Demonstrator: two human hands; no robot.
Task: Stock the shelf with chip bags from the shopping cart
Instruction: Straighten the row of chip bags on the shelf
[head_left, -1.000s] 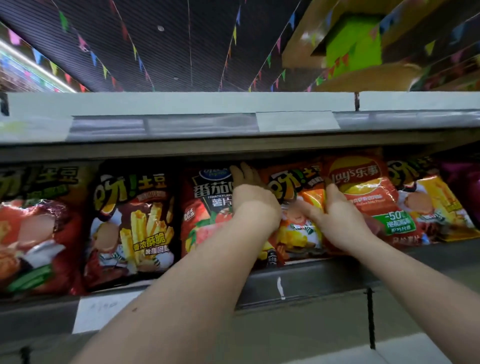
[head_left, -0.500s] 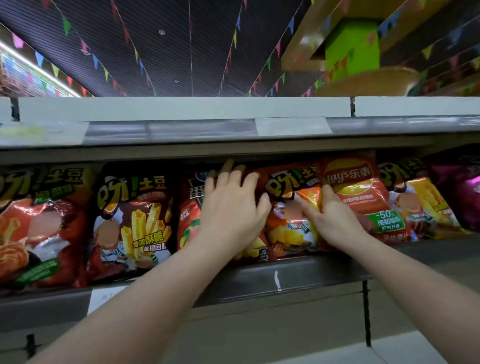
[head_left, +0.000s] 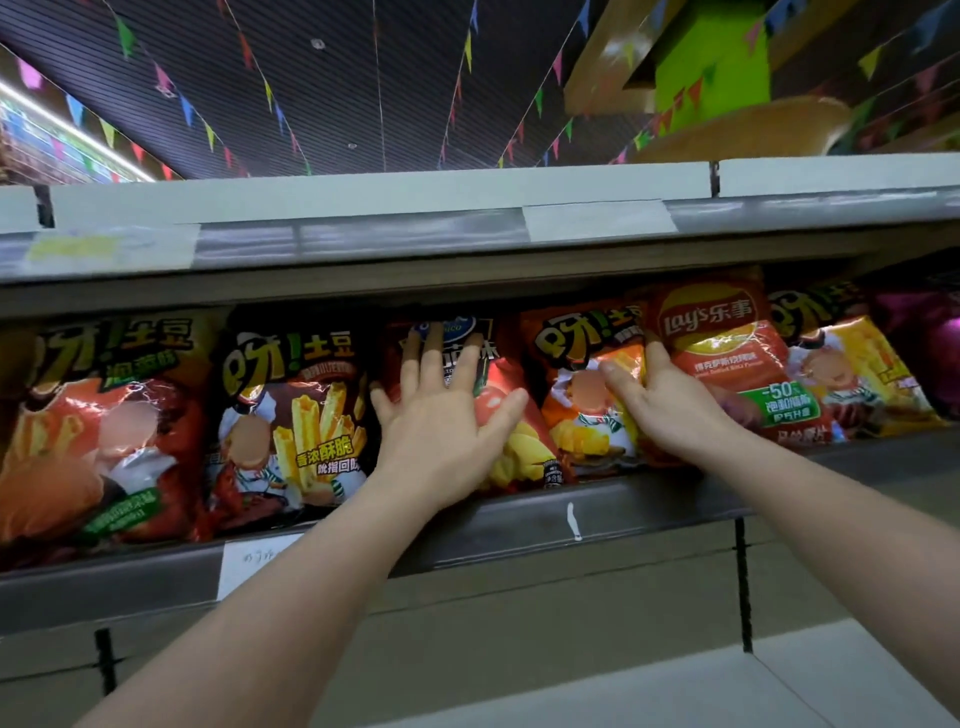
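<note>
- Reaching up to the shelf (head_left: 519, 525), both bare arms stretched toward a row of chip bags that stood side by side behind its grey front lip.
- The left hand (head_left: 441, 421) lay flat against the red tomato-flavour bag (head_left: 511, 415), its fingers straight and spread wide and its thumb out to the side; it pressed on the bag's face and gripped nothing.
- The right hand (head_left: 670, 410) rested at the seam between the orange fries bag (head_left: 576, 384) and the red Lay's bag (head_left: 727, 358). Its fingers lay fairly straight and close together, the thumb on the orange bag's front and the fingertips reaching up along the left edge of the Lay's bag. Whether any finger had slipped behind that edge could not be told.
- The Lay's bag leaned upright, overlapping the right side of the orange bag, with a green label marked -50 near its lower right corner.
- Left of the tomato bag stood a dark bag printed with fries (head_left: 291, 415), and beyond it a big orange-red bag (head_left: 98, 426) at the left edge of the view.
- Right of the Lay's bag came a yellow-orange bag (head_left: 852, 374), then a purple one (head_left: 930, 343), partly cut off.
- A white paper tag (head_left: 249, 564) hung on the shelf lip below the dark bag, partly behind the left forearm.
- Above the bags ran the upper shelf edge (head_left: 363, 244) with label strips, and strings of coloured pennants (head_left: 467, 52) crossed the dark ceiling.
</note>
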